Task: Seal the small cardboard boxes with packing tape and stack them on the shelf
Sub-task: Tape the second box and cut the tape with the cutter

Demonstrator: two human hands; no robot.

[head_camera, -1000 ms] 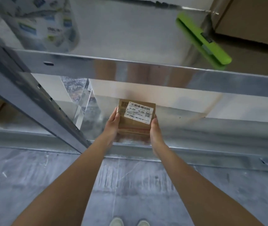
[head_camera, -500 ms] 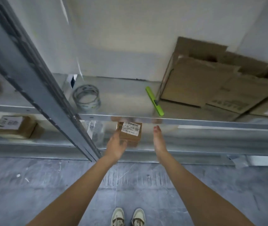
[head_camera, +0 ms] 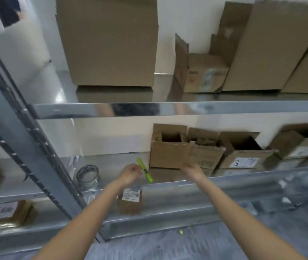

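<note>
Reaching up in the head view, the left hand (head_camera: 130, 173) hangs loosely curled beside the green cutter (head_camera: 145, 172), right hand (head_camera: 193, 172) blurred, fingers unreadable; a small labelled box (head_camera: 130, 201) sits on the lower shelf (head_camera: 187, 209). Knocking the cutter off seems the likeliest slip

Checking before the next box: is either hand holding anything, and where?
Apparently nothing. The left hand is loosely curled by the green cutter; blur hides any contact. The right hand reaches toward an open box, no visible grip.
</note>
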